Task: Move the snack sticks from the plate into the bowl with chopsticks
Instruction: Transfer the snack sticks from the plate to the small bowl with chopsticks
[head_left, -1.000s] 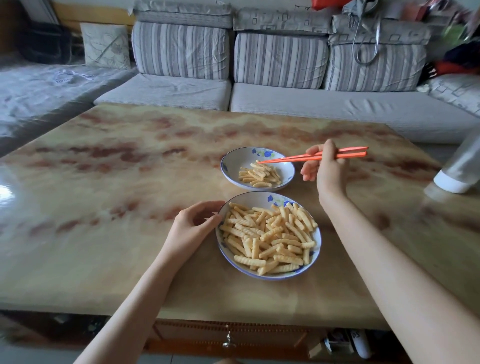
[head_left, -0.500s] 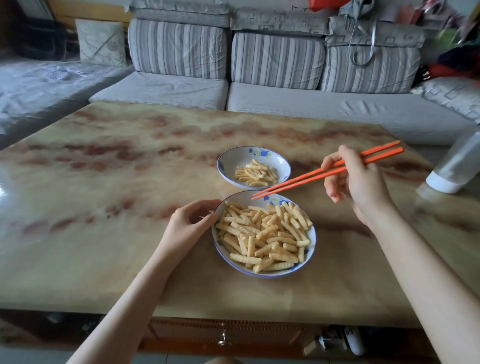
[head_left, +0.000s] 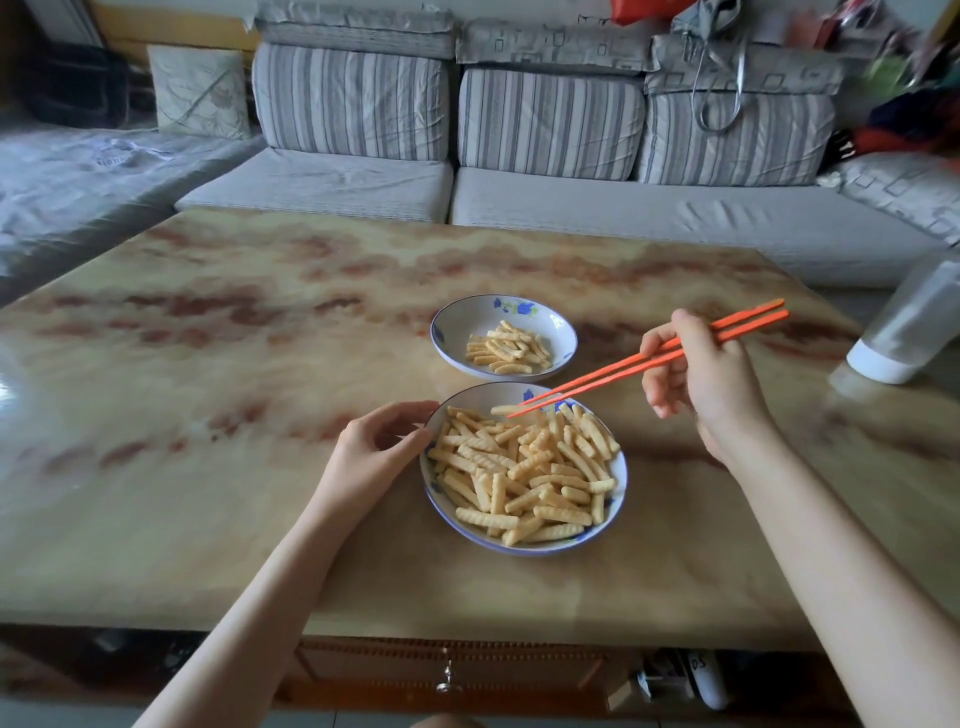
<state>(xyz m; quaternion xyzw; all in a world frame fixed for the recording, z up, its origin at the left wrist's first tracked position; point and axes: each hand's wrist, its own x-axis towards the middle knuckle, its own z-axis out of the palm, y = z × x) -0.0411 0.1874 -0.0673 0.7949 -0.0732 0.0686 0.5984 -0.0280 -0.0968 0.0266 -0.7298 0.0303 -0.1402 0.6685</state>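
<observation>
My left hand (head_left: 376, 457): forearm in from near left, fingers curled, thumb and fingertips holding left rim of plate (head_left: 488, 396). My right hand (head_left: 701, 384): forearm in from near right, hand raised, fingers pinching chopsticks (head_left: 597, 383), tips angled down-left, close together.

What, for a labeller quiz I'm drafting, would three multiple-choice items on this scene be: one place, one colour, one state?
1. Where are the chopsticks' tips? A. in the bowl B. over the plate's far edge C. out of view
2. What colour are the chopsticks? A. orange B. black C. white
3. What is the left hand doing? A. hanging open B. pinching a stick C. holding the plate's rim
Key: 1 B, they hover at its far edge, short of the bowl; 2 A, both are bright orange; 3 C, its fingers curl at the rim.
</observation>
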